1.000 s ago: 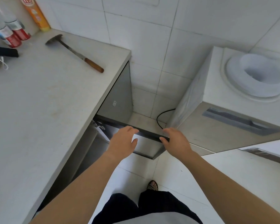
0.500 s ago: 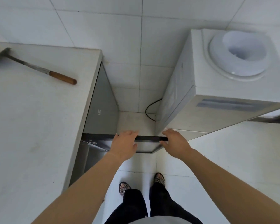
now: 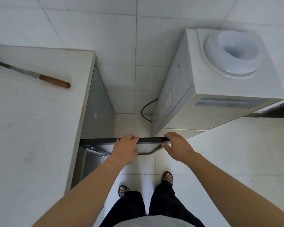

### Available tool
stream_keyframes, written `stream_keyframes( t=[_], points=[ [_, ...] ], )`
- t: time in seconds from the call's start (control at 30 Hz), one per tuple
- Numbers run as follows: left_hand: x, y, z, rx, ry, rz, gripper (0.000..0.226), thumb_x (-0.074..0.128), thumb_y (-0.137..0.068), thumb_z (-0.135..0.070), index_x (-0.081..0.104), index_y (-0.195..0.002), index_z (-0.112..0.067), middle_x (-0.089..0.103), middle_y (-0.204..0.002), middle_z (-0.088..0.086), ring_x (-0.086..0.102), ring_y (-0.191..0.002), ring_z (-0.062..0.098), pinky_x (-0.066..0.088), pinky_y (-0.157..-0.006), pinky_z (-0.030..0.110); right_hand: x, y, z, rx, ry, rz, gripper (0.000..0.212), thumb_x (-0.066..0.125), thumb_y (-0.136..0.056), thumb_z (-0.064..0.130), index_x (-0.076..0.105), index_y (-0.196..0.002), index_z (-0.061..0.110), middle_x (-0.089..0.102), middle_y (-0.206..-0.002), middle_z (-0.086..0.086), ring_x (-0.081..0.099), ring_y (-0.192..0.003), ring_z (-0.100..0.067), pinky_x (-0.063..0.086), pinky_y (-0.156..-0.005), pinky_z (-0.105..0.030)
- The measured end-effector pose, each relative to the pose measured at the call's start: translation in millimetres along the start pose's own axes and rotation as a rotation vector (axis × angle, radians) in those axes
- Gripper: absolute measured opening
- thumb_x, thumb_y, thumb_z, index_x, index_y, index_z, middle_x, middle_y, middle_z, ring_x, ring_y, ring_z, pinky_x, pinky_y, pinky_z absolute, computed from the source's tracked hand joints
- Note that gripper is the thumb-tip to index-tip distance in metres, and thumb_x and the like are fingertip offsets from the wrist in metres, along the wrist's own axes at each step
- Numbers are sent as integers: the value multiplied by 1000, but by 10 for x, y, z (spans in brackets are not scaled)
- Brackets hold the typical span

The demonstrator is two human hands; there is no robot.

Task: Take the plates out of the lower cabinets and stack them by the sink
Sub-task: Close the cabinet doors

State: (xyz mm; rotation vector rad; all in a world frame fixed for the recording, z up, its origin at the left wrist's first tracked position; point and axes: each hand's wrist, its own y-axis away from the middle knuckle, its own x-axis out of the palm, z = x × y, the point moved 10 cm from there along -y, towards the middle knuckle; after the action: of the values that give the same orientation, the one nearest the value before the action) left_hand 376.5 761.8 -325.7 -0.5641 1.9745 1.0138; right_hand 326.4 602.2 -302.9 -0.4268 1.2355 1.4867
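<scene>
Dark cabinet door (image 3: 95, 140): its top rim ran straight across beneath both sets of fingers. A second before it had sat at a slant, so it had swung wider.
Left hand (image 3: 125, 149): fingers (image 3: 132, 138) were hooked over the rim with the thumb on the near face, grasping the cabinet door.
Right hand (image 3: 177, 147): fingers (image 3: 170, 135) were curled over the rim at its free corner, thumb on the near face, also grasping.
Steel hinge (image 3: 92, 149): lay left of the left fingers, arm extended.
Plates: none showed. The cabinet interior lay below and left of the fingers, hidden under the overhang of the surface (image 3: 31, 128).
Water dispenser (image 3: 220, 71): stood just beyond the right fingers; whether the door touched it could not be told.
Task meaning: the opening looked about as wide as the dispenser allowed. Access seemed won, but no plate had been lifted yet, and stooping to look inside probably came next.
</scene>
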Motion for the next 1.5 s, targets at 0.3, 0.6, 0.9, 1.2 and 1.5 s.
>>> stream_keyframes(
  t=[0.3, 0.6, 0.9, 1.2, 1.5],
  points=[
    [0, 137, -66, -140, 177, -147, 46, 50, -90, -16, 43, -135, -12, 44, -138, 7, 39, -128, 24, 35, -104, 32, 117, -171, -89, -139, 25, 99, 29, 53, -92, 28, 61, -114, 11, 58, -111, -8, 55, -101, -24, 38, -81, -25],
    [313, 291, -327, -536, 176, -163, 61, 46, -94, -32, 18, -146, -13, 11, -157, 6, 6, -145, 27, 22, -116, 41, 191, -189, -176, -434, -93, 264, 30, 55, -90, 8, 60, -119, 7, 59, -116, -13, 56, -105, -23, 38, -86, -16],
    [175, 327, -333, -972, 634, -685, 60, 55, -90, -27, 29, -142, -14, 15, -155, 4, 28, -138, 24, 34, -106, 37, 249, -342, -229, -523, -78, 308, 31, 56, -88, 7, 62, -118, 15, 59, -112, -5, 58, -98, -19, 39, -80, -18],
    [522, 319, -260, -1172, 1078, -810, 52, 63, -83, -17, 37, -128, -9, 51, -119, 9, 59, -97, 27, 50, -71, 32, 238, -361, -215, -583, -91, 327, 29, 56, -89, 9, 62, -117, 13, 60, -108, -2, 55, -87, -11, 45, -83, -21],
    [662, 626, -269, -1054, 1183, -826, 52, 59, -82, -8, 38, -128, -21, 51, -106, -7, 66, -70, 24, 45, -49, 24, 197, -305, -182, -552, -94, 348, 30, 57, -90, 13, 58, -119, 17, 58, -112, 2, 55, -96, -8, 46, -88, -22]
  ],
)
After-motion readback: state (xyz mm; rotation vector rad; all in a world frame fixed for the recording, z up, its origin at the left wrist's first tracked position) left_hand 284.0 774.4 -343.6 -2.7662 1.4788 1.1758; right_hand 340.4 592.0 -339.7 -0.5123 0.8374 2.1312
